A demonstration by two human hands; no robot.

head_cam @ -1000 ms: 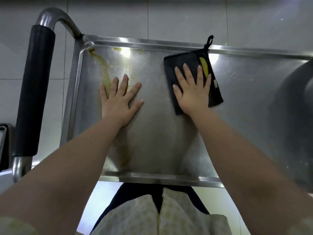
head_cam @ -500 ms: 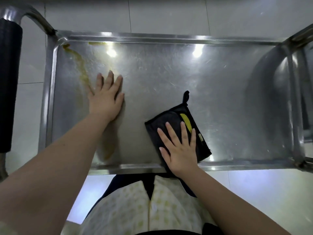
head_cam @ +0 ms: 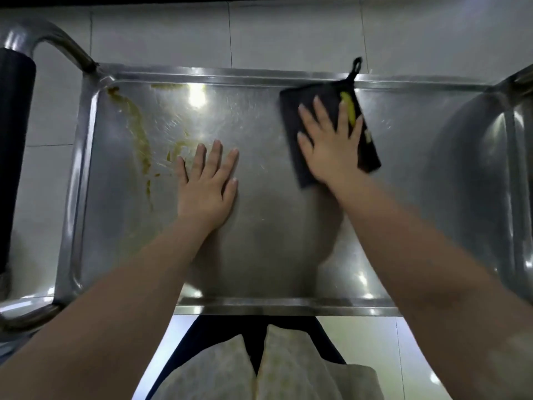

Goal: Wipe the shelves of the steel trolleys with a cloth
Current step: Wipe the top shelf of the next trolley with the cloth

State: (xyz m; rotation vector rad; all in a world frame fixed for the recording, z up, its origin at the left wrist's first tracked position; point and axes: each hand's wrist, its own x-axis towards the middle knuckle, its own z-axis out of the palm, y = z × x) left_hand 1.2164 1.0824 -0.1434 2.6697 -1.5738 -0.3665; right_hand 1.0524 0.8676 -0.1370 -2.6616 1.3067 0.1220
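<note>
Head view: presses a black square cloth (head_cam: 367,155) flat on the shiny steel trolley shelf (head_cam: 288,241), at its far rim, under the straight-fingered right hand (head_cam: 331,151). Leans on the flat, released left hand (head_cam: 206,186), probably for support, just beside an unwiped yellow-brown smear (head_cam: 138,134).

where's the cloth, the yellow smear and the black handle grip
cloth (head_cam: 330,93): head view, dark part near its top edge
yellow smear (head_cam: 140,134): head view, middle of the long streak
black handle grip (head_cam: 14,125): head view, middle of the sleeve
</note>
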